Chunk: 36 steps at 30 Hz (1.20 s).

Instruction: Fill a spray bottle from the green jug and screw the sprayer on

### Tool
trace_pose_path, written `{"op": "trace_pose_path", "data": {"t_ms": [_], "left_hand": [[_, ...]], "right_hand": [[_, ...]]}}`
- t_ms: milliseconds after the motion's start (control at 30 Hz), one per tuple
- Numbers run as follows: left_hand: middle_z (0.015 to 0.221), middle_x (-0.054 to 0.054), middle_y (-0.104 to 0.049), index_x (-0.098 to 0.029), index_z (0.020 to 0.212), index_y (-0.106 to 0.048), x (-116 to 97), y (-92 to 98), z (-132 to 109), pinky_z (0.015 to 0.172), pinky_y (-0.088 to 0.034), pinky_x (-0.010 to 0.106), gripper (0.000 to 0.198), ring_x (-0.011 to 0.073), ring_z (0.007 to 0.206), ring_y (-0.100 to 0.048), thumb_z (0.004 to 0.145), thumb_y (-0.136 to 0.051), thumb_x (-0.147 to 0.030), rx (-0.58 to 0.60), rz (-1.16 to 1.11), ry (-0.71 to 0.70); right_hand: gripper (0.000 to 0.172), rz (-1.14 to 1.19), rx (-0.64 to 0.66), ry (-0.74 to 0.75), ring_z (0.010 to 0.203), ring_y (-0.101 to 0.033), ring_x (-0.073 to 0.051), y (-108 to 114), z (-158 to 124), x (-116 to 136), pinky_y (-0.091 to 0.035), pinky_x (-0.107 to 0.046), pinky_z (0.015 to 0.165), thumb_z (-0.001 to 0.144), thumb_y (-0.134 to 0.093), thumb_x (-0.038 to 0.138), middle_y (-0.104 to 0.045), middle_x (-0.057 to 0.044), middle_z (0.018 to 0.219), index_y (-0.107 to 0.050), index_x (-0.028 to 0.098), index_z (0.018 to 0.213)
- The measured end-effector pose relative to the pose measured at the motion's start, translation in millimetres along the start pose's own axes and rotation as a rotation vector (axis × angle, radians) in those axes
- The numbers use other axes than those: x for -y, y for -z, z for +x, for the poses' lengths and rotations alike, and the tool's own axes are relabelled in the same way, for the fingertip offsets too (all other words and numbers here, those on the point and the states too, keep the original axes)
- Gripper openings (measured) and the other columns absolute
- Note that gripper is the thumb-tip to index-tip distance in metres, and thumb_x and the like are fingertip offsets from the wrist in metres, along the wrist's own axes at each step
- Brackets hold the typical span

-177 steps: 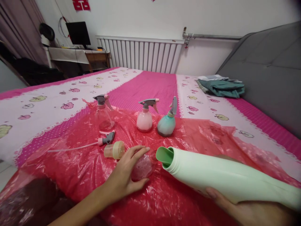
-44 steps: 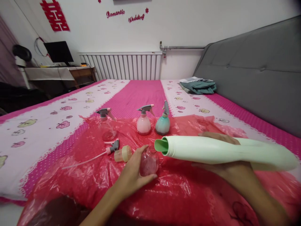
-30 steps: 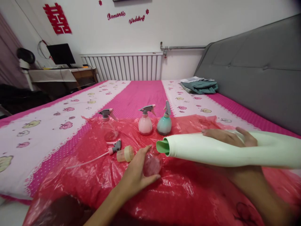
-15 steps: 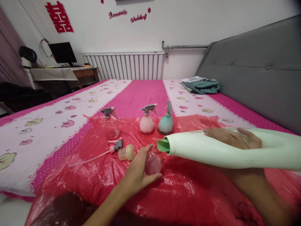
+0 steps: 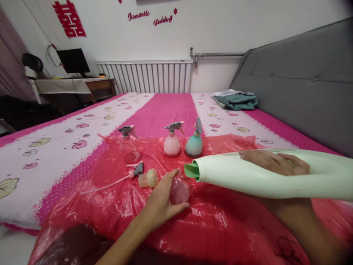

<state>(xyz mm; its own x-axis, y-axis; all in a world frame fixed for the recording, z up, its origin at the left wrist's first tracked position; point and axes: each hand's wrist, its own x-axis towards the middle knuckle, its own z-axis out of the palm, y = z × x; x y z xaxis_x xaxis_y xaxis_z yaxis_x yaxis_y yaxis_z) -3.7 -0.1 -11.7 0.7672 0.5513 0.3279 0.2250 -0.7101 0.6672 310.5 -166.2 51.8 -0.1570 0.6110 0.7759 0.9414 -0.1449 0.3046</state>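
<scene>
Beyond pale-green jug (image 5: 273, 186), red lettering (image 5: 138, 15), "Romantic", "Wedding"

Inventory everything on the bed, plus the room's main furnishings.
Jug: 1, pale green, right foreground
Open bottle: 1, clear pinkish, by jug's mouth
Spray bottles: 3, clear, pink, teal, standing behind
Detached trigger sprayer: 1, grey, pink, left
Cap: 1, cream, beside detached trigger sprayer
Plastic sheet: 1, red, underneath
Bedspread: 1, pink, white, under plastic sheet
Folded cloths: 1 pile, green, white, far right
Headboard: 1, grey, right
Radiator: 1, white, far wall
Desk: 1, brown, far left
Monitor: 1, black, on desk
Left hand: 1, bare, on open bottle
Right hand: 1, bare, on jug
</scene>
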Motion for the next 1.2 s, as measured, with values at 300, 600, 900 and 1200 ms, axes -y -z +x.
{"op": "trace_pose_path", "data": {"t_ms": [300,600,900,1200], "left_hand": [[0.165,0.021,-0.053,-0.026,0.162,-0.033,-2.0,1.3,0.1,0.125,-0.045,0.069,0.088,0.0436,0.152,-0.055,0.089,-0.084,-0.032,0.019,0.001,0.023],[0.165,0.02,-0.053,-0.027,0.163,-0.034,-2.0,1.1,-0.3,0.125,-0.045,0.069,0.089,0.0436,0.152,-0.055,0.089,-0.084,-0.033,0.011,-0.008,0.014],[0.165,0.021,-0.053,-0.027,0.162,-0.031,-0.6,-0.1,-0.4,0.125,-0.045,0.07,0.09,0.0436,0.153,-0.054,0.09,-0.084,-0.033,0.015,0.003,0.012],[0.164,0.02,-0.053,-0.028,0.163,-0.032,-1.4,-0.1,-0.7,0.124,-0.046,0.07,0.09,0.044,0.151,-0.056,0.089,-0.084,-0.033,0.009,0.0,0.009]], "right_hand": [[0.036,0.005,-0.003,-0.014,0.113,-0.075,-0.029,5.2,2.1,3.8,-0.039,-0.048,0.099,0.1,-0.049,0.019,-0.082,-0.004,0.123,-0.058,0.03,0.134],[0.039,0.021,0.011,-0.037,0.113,-0.075,-0.028,9.2,6.5,8.0,-0.038,-0.047,0.093,0.101,-0.047,0.015,-0.082,-0.006,0.123,-0.058,0.028,0.137],[0.04,0.024,-0.008,-0.054,0.115,-0.076,-0.028,8.7,7.0,7.9,-0.038,-0.046,0.091,0.103,-0.048,0.017,-0.082,-0.006,0.127,-0.056,0.029,0.14],[0.039,0.089,0.032,-0.095,0.123,-0.074,-0.032,9.2,2.6,8.2,-0.039,-0.05,0.098,0.106,-0.046,0.017,-0.08,-0.008,0.132,-0.056,0.029,0.142]]}}
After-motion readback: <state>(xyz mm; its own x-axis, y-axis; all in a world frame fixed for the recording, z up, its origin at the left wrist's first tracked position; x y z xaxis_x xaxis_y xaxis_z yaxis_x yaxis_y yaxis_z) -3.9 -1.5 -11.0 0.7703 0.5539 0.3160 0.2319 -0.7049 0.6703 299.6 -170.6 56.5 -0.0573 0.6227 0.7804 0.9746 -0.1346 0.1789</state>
